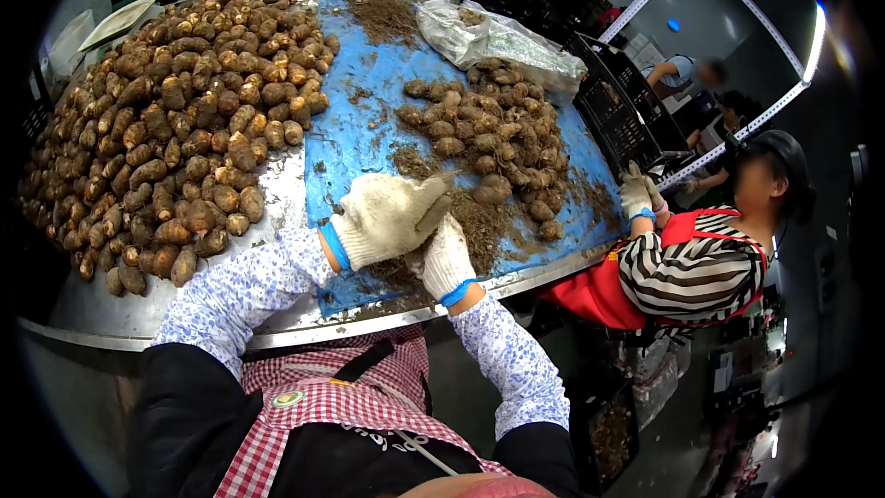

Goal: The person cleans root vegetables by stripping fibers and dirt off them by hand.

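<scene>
Shaggy tubers (pixel 489 140) are sitting on the blue sheet (pixel 334 149); nearer, left hand (pixel 383 214) and right hand (pixel 449 258) are hovering close together over loose fibre (pixel 487 226). Can't tell if either grip is pinching anything. Probably stripping fibre; next move likely calling for firm rubbing.

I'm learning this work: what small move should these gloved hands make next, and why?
Perhaps part the left hand slightly from the right hand to check between them: they overlap in view, hiding anything held, and fibrous debris lies right beside them.
</scene>
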Demonstrator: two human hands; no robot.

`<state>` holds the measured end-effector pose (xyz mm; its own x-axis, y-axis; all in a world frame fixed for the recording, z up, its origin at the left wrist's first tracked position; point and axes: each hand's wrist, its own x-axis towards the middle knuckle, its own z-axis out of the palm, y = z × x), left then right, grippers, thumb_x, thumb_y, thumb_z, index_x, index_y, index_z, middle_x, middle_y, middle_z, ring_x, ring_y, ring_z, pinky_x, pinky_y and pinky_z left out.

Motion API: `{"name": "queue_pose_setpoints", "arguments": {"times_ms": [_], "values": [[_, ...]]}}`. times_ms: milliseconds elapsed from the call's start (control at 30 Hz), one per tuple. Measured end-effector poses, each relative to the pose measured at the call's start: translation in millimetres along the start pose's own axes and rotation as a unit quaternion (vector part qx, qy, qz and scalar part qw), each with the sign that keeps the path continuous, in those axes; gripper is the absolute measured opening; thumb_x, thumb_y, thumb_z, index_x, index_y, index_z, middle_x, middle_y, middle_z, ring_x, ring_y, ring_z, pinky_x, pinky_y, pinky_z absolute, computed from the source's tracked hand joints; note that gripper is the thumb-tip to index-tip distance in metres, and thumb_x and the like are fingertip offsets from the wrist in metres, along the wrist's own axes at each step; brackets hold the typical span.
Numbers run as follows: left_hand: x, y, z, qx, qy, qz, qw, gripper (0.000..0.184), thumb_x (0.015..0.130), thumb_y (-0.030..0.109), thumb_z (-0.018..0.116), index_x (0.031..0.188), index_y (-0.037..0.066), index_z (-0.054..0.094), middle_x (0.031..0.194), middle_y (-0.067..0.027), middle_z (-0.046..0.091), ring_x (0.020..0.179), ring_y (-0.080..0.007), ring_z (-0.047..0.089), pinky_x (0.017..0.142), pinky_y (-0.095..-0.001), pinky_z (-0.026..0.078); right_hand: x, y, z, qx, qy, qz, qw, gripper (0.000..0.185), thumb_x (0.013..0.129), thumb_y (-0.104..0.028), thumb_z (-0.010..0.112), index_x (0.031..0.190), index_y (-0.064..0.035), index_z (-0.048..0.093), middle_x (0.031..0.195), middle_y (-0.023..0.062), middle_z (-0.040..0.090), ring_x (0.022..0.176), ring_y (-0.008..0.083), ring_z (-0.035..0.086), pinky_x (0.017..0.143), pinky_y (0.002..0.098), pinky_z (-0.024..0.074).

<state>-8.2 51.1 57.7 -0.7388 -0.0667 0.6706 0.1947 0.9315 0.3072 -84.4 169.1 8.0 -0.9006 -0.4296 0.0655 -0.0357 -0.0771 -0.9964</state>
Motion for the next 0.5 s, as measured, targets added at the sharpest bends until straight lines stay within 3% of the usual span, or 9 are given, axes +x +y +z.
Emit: {"name": "queue_pose_setpoints", "arguments": {"times_ms": [67, 133, 167, 233, 300, 333, 400, 433, 500], "values": [[-10, -25, 27, -0.036, -0.031, -0.032, 0.998, 0.032, 0.094, 0.023, 0.059, 0.121, 0.005, 0.06, 0.077, -0.0074, 0.064, 0.058, -0.0162, 0.061, 0.05, -0.0319, 0.051, 20, 32, -16, -0.354, 0.042, -0.366, 0.86, 0.035, 0.101, -0.03, 0.049, 0.118, 0.0009, 0.055, 0.096, 0.0132, 0.066, 0.082, 0.022, 0.067, 0.064, 0.0338, 0.0558], [-13, -41, 46, -0.183, -0.106, -0.154, 0.965, 0.032, 0.098, 0.025, 0.051, 0.123, 0.005, 0.059, 0.099, -0.0121, 0.063, 0.077, -0.0173, 0.063, 0.064, -0.0311, 0.053, -1, -21, 1, -0.447, -0.001, -0.262, 0.855, 0.021, 0.099, -0.022, 0.052, 0.1, -0.0024, 0.059, 0.09, 0.0174, 0.066, 0.076, 0.0249, 0.068, 0.062, 0.034, 0.0561], [-6, -36, 36, -0.306, -0.15, -0.274, 0.899, 0.034, 0.101, 0.026, 0.045, 0.124, 0.004, 0.058, 0.11, -0.0144, 0.062, 0.088, -0.0183, 0.063, 0.074, -0.0302, 0.053, -12, -48, 9, -0.495, -0.026, -0.212, 0.843, 0.017, 0.098, -0.018, 0.054, 0.092, -0.004, 0.061, 0.087, 0.0195, 0.066, 0.073, 0.0263, 0.068, 0.061, 0.0341, 0.0562], [7, -19, 20, -0.48, -0.144, -0.524, 0.689, 0.039, 0.105, 0.028, 0.034, 0.126, 0.003, 0.056, 0.123, -0.0177, 0.06, 0.104, -0.0212, 0.062, 0.088, -0.0291, 0.052, -9, -53, 7, -0.546, -0.036, -0.44, 0.712, 0.011, 0.093, -0.012, 0.057, 0.086, -0.0044, 0.059, 0.077, 0.0156, 0.066, 0.061, 0.0253, 0.066, 0.055, 0.0352, 0.0553], [-21, -50, 57, -0.219, -0.038, -0.228, 0.948, 0.036, 0.105, 0.027, 0.037, 0.126, 0.004, 0.057, 0.121, -0.0182, 0.062, 0.1, -0.0249, 0.065, 0.084, -0.0307, 0.054, -7, -45, 6, -0.513, -0.04, -0.367, 0.775, 0.007, 0.091, -0.01, 0.057, 0.094, -0.0038, 0.059, 0.081, 0.0171, 0.067, 0.064, 0.0262, 0.067, 0.058, 0.0381, 0.0556], [-23, -50, 58, -0.164, -0.018, -0.175, 0.971, 0.035, 0.104, 0.026, 0.039, 0.125, 0.005, 0.057, 0.119, -0.0183, 0.063, 0.097, -0.0265, 0.066, 0.082, -0.0317, 0.055, -4, -36, 4, -0.494, -0.042, -0.326, 0.805, 0.009, 0.09, -0.009, 0.057, 0.097, -0.0034, 0.059, 0.083, 0.0178, 0.067, 0.066, 0.0267, 0.067, 0.059, 0.0396, 0.0558], [-13, -29, 34, -0.144, -0.005, -0.189, 0.971, 0.032, 0.103, 0.024, 0.042, 0.123, 0.005, 0.058, 0.113, -0.0183, 0.066, 0.092, -0.0296, 0.068, 0.077, -0.0337, 0.056, 17, -16, -1, -0.5, 0.015, -0.497, 0.709, 0.016, 0.092, -0.01, 0.054, 0.106, -0.0024, 0.058, 0.086, 0.0188, 0.067, 0.061, 0.0275, 0.066, 0.056, 0.0404, 0.0553], [-4, -14, 13, -0.183, -0.021, -0.251, 0.95, 0.03, 0.103, 0.023, 0.044, 0.122, 0.005, 0.059, 0.11, -0.0182, 0.067, 0.088, -0.0311, 0.069, 0.075, -0.0347, 0.057, 24, 8, -3, -0.4, -0.038, -0.406, 0.821, 0.021, 0.095, -0.016, 0.05, 0.111, -0.0029, 0.056, 0.085, 0.017, 0.066, 0.056, 0.0261, 0.063, 0.051, 0.038, 0.0528], [-6, -11, 6, -0.198, 0.022, -0.177, 0.964, 0.027, 0.101, 0.02, 0.048, 0.117, 0.001, 0.06, 0.105, -0.0153, 0.07, 0.081, -0.0297, 0.071, 0.072, -0.0358, 0.058, 24, 16, 13, -0.102, -0.063, -0.207, 0.971, 0.031, 0.101, -0.026, 0.043, 0.122, -0.004, 0.051, 0.081, 0.0134, 0.063, 0.047, 0.0231, 0.058, 0.041, 0.0332, 0.0479]]}}
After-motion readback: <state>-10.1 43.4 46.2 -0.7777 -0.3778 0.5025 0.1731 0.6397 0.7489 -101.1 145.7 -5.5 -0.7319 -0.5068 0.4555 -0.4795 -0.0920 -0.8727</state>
